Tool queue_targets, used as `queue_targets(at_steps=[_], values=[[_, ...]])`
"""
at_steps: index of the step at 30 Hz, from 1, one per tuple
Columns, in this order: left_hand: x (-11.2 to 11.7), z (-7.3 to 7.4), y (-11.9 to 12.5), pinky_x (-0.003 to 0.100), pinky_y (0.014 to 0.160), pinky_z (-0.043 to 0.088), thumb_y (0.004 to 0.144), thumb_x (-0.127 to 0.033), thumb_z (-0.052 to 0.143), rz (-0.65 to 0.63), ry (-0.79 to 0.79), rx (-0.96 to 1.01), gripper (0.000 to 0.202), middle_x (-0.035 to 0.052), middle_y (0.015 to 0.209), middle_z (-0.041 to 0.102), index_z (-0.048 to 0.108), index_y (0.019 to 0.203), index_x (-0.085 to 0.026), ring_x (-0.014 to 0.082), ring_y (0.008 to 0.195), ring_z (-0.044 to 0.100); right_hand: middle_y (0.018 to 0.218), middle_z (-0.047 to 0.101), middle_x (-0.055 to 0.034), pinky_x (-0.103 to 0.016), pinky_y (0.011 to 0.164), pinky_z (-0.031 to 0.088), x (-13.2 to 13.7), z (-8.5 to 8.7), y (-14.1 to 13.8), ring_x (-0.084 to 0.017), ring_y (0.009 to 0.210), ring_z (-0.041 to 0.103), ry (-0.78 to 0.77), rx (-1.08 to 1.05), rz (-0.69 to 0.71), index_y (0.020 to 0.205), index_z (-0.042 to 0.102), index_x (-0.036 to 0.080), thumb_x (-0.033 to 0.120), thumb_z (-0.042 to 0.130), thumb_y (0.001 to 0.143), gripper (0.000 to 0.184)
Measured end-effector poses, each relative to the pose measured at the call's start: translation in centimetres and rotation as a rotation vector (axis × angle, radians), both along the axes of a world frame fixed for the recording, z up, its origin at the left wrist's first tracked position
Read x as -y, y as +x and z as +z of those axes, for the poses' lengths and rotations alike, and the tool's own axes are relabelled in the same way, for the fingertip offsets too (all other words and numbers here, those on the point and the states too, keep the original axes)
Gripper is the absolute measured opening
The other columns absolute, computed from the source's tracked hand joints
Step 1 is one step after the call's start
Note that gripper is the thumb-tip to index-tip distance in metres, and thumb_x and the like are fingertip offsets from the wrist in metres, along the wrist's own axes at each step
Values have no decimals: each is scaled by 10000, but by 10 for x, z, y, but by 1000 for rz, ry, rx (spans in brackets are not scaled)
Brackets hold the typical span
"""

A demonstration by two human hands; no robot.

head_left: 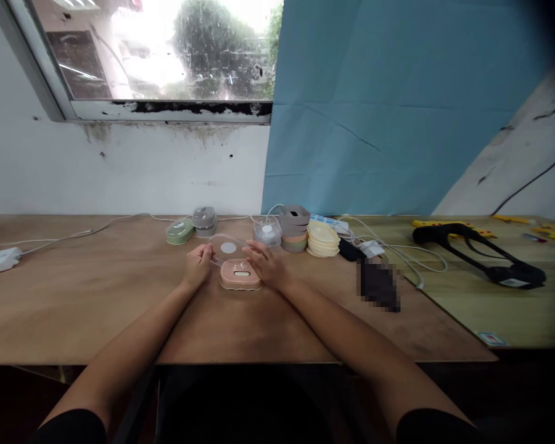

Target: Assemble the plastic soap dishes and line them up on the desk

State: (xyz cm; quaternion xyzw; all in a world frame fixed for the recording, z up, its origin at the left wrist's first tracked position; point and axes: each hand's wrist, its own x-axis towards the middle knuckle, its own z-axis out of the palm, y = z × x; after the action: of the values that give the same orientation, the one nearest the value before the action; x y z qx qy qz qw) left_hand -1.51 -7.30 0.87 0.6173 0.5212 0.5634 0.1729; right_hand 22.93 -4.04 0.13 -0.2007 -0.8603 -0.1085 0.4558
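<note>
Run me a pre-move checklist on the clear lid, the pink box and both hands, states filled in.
1. Left hand on the clear lid: ok, fingers at its left edge.
2. Right hand secure on the clear lid: cannot tell; it is at the right edge, but the contact is unclear.
3. Pink box steady: ok, sits flat on the brown tabletop, slot facing up.
4. Clear lid apart from the pink box: cannot tell; the two sit very close in this single view.
5. Right hand away from the stack of cream lids: ok, visible gap.
</note>
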Motion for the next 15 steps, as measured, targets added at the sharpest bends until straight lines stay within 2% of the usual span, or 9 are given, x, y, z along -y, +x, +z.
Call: queue_targets(at_steps=[3, 6, 8, 10, 12, 15], values=[[-13, -4, 11, 263, 577, 427, 869, -507, 468, 8, -48, 232, 428, -1, 528, 573, 554, 616, -172, 145, 531, 541, 1373, 517, -103, -370, 920, 511, -2, 2, 1, -210, 1148, 563, 106, 74, 40, 1263, 571, 241, 327, 526, 922, 355], [-20, -6, 16, 272, 562, 429, 832, -549, 492, -23, -123, 365, 454, -5, 501, 538, 545, 594, -166, 143, 505, 525, 1176, 629, -101, -347, 840, 523, -4, 5, 4, -197, 1005, 614, 133, 180, 102, 1102, 652, 219, 355, 552, 912, 254], [-19, -6, 17, 298, 627, 467, 833, -594, 461, -88, -145, 384, 486, 19, 578, 597, 602, 706, -147, 165, 579, 579, 1018, 655, -87, -329, 808, 519, -4, 7, 6, -186, 924, 619, 92, 167, 57, 1007, 672, 217, 315, 527, 927, 192], [-14, -7, 16, 335, 735, 490, 846, -610, 436, -146, -143, 309, 530, 59, 744, 672, 637, 925, -127, 198, 732, 634, 960, 643, -87, -331, 805, 514, -6, 10, 10, -192, 907, 605, 46, 62, -50, 984, 671, 216, 294, 508, 934, 187], [-8, -8, 14, 364, 824, 485, 854, -591, 459, -190, -147, 146, 553, 95, 928, 693, 603, 1117, -126, 225, 884, 642, 982, 628, -98, -348, 825, 509, -11, 12, 17, -207, 934, 586, 5, -62, -154, 1016, 662, 211, 290, 487, 940, 206], [-1, -11, 12, 384, 881, 478, 857, -548, 504, -292, -141, -118, 555, 127, 1089, 660, 564, 1219, -131, 247, 995, 622, 1026, 605, -113, -374, 860, 499, -23, 12, 27, -224, 970, 569, -55, -169, -256, 1061, 645, 202, 295, 441, 955, 249]])
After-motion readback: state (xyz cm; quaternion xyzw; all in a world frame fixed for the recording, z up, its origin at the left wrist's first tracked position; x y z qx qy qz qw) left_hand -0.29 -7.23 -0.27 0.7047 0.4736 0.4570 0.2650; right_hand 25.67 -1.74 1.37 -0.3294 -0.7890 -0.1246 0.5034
